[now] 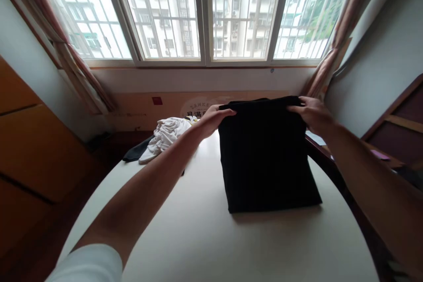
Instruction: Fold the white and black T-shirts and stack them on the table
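Observation:
A black cloth garment point(267, 158) lies folded into a tall rectangle on the white round table point(205, 242). Its far end is raised off the tabletop. My left hand point(211, 121) pinches the far left corner of the garment, and my right hand point(312, 114) grips the far right corner. A crumpled white cloth point(165, 136) lies to the left of my left forearm, partly over a dark cloth point(135, 153).
A window with bars point(205, 13) and curtains on both sides stands beyond the table. A wooden cabinet point(36, 154) fills the left side. A dark wooden frame point(393, 119) leans at the right, past the table's curved edge.

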